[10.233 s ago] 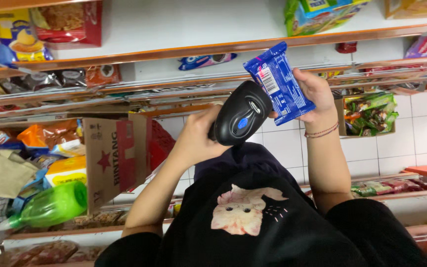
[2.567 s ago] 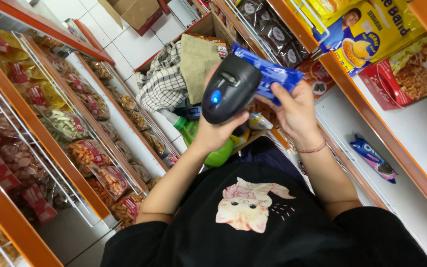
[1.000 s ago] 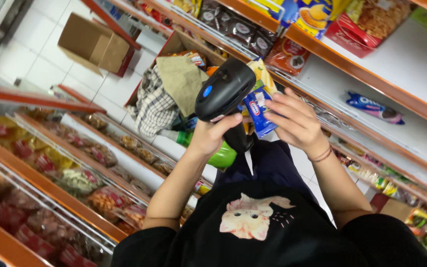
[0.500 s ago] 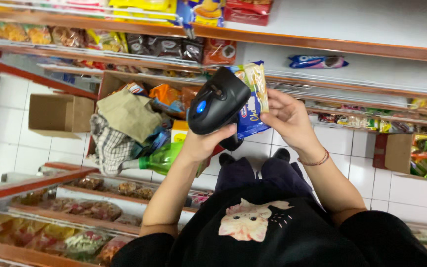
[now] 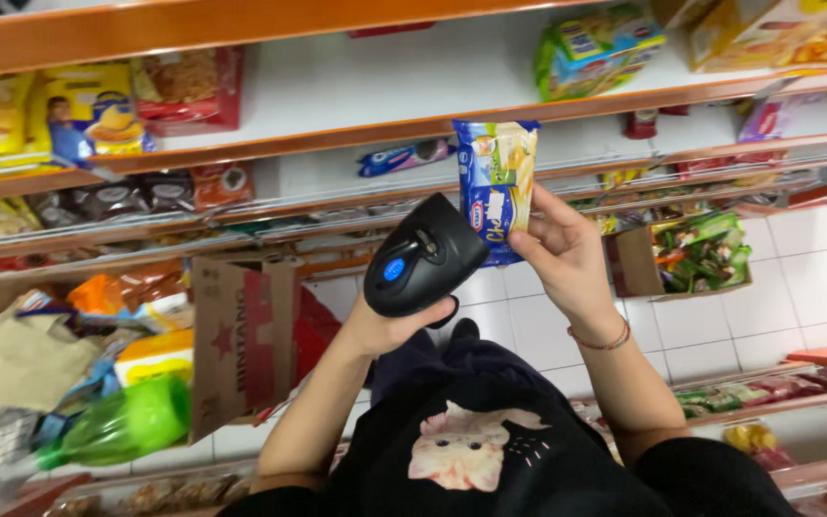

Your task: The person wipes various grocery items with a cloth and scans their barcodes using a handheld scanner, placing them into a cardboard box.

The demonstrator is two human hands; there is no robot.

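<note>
At frame centre, the left hand (image 5: 390, 325) wraps its fingers around a black barcode scanner (image 5: 423, 257). The right hand (image 5: 567, 254) pinches a blue-and-yellow snack packet (image 5: 497, 182) just beside it. The light fingertip pinch could let the packet tilt or slip.

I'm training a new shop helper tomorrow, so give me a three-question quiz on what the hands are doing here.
1. True or false: the left hand holds the black handheld barcode scanner.
2. What does the right hand hold? A) a green plastic bottle B) a blue and yellow snack packet C) a cardboard box
3. Fill in: the scanner's head touches the packet's ____ edge as pictured.

Key:
1. True.
2. B, the blue and yellow snack packet, held upright in front of the orange-edged shelves.
3. Left.
</note>
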